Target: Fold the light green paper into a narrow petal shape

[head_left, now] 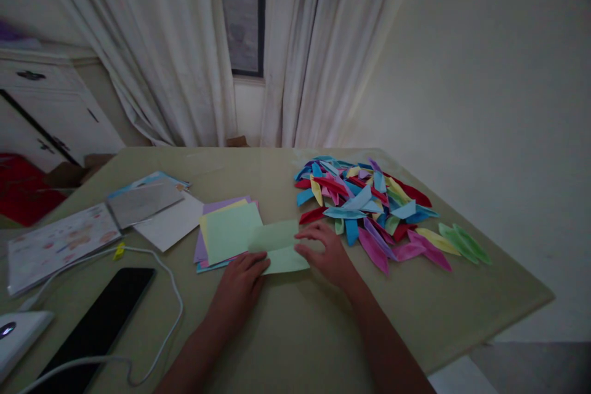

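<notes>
A pale green sheet (pixel 281 246) with a crease across its middle lies on the table between my hands, its upper part raised. My left hand (pixel 249 271) rests at its lower left corner, fingers together on the paper. At the right edge, my right hand (pixel 323 249) curves its fingers and thumb around the sheet's side, with a gap between thumb and fingers. Just left of the sheet sits a stack of coloured square papers (pixel 233 233), light green on top, with yellow, purple and blue edges showing.
A heap of folded coloured paper pieces (pixel 360 197) lies at the right. On the left are a black phone (pixel 104 320), a white cable (pixel 178 298), a white device (pixel 23 332), a patterned packet (pixel 62 246) and a clear sleeve (pixel 145 202). The table edge (pixel 494 335) slopes at right.
</notes>
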Motion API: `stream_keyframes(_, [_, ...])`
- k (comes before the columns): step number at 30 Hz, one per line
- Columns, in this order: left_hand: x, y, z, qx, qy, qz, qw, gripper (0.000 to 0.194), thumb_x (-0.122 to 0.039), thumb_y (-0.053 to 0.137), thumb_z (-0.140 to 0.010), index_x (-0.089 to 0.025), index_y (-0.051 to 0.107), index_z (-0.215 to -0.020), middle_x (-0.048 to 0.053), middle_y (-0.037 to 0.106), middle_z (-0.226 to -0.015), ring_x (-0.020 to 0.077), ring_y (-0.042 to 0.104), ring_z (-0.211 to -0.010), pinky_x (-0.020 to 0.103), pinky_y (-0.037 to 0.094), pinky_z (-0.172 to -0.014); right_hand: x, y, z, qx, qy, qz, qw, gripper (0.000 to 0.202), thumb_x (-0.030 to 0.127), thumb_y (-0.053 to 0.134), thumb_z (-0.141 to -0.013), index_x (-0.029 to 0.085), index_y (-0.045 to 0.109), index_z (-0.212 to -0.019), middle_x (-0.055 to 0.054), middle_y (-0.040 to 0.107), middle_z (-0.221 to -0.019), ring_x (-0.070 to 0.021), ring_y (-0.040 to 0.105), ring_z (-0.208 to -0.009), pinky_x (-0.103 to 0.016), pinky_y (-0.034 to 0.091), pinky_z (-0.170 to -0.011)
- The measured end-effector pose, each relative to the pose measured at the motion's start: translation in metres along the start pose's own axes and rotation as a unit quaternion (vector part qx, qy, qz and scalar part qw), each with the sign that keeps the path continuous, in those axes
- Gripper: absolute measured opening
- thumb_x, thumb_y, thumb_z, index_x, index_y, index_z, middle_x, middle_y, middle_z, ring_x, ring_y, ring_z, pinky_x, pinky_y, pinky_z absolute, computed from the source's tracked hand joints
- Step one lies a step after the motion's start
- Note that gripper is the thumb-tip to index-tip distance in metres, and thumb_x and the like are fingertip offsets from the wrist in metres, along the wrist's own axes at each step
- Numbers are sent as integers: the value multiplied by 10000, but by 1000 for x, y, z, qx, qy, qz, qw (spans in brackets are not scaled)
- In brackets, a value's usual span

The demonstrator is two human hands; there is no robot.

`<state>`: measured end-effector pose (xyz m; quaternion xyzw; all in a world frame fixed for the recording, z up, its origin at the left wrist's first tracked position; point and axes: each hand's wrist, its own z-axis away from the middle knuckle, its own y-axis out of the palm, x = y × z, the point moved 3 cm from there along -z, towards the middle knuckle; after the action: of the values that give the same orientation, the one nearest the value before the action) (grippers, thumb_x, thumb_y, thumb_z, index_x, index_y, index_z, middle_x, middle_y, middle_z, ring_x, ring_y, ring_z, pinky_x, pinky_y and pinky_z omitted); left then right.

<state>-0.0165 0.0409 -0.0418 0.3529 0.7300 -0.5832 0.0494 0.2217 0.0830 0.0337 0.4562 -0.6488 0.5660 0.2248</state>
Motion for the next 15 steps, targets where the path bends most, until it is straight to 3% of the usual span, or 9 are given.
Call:
stream_keyframes(3, [0,-4,-3,14,-5,39,999,286,-183,653,-962,-233,801,-1201,121,768,-1308,324,705,-1201,556,546,-1059,13,6,5,143,-50,102,983,382,358,907,-804,241,792,-1149,-83,713,-1192,-268,650,-1146,-395,492,-1043])
stream_keyframes(6, [-4,-9,-6,26,-25,85,996,213,-289,629,-1012,-260,827,-1083,98,792,-1219,298,722,-1125,513,555,-1009,6,18,9,231,-68,171,955,177,234,797,-912,226,792,-1089,-76,737,-1127,-248,668,-1075,-356,498,-967])
stream_keyframes(8, [-9,-13,-8,25,-35,104,994,249,-352,583,-1043,-257,814,-1043,86,798,-1131,282,722,-1061,486,552,-975,-2,24,8,232,-62,158,958,100,233,683,-1006,204,779,-1003,-63,740,-1029,-217,673,-984,-318,494,-895])
stream_keyframes(10, [-12,-17,-10,12,-47,112,993,281,-383,537,-1063,-234,774,-1051,81,790,-1050,272,713,-993,468,548,-937,-7,26,7,216,-46,117,968,237,285,590,-1074,185,751,-931,-47,721,-937,-193,663,-902,-296,482,-843])
stream_keyframes(15, [-16,-20,-11,-9,-83,97,992,324,-400,440,-1089,-210,695,-1023,75,755,-936,263,688,-892,431,542,-839,-10,20,9,208,-25,58,976,266,306,604,-1073,169,730,-883,-41,689,-944,-175,653,-882,-284,463,-828])
